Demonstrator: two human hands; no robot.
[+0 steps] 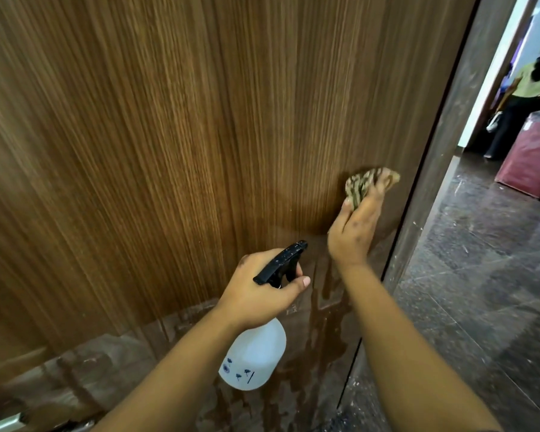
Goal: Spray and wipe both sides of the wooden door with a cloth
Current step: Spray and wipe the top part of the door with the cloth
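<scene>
Two bare hands at work in the head view. The wooden door (169, 135) fills the frame from nine to one o'clock, its lower part streaked with wet patches. The right hand (354, 232), at three o'clock of centre, presses a crumpled striped cloth (367, 185) flat against the door near its edge, fingers stretched over it. The left hand (259, 294), at six o'clock, is wrapped round the neck of a white spray bottle (253, 357), black nozzle toward the door. At two o'clock, a person (526, 98) stands beyond the doorway beside a maroon box (530, 160).
</scene>
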